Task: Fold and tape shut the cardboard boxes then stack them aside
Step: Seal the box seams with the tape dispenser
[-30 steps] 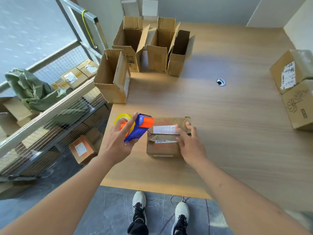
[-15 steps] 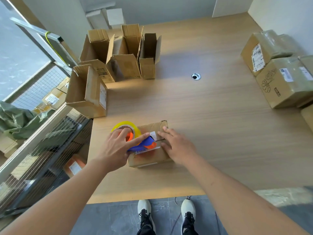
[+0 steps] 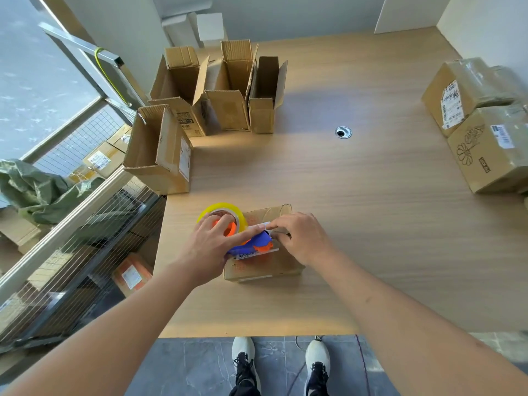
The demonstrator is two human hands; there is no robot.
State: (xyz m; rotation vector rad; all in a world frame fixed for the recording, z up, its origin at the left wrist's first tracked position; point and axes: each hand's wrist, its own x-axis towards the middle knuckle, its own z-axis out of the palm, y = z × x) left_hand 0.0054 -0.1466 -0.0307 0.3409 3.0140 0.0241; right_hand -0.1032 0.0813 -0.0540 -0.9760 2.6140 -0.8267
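A small closed cardboard box (image 3: 264, 265) lies near the table's front edge, white labels on its top. My left hand (image 3: 213, 247) grips a blue and orange tape dispenser (image 3: 251, 243) with a yellow-rimmed tape roll (image 3: 228, 211), laid on the box's left part. My right hand (image 3: 303, 238) rests on the box top just right of the dispenser, fingertips at the tape's end; whether they pinch it is hidden. Several open boxes (image 3: 228, 90) stand at the back left. Two taped boxes (image 3: 483, 130) are stacked at the right edge.
One open box (image 3: 163, 155) stands on its side at the table's left edge. A cable hole (image 3: 343, 132) sits mid-table. Left of the table runs a wire-mesh railing (image 3: 85, 224) with more boxes and a green sack below. My feet stand at the front edge.
My left hand brought the dispenser down from the air onto the box top. My right hand slid left along the top toward the dispenser. The view also swung.
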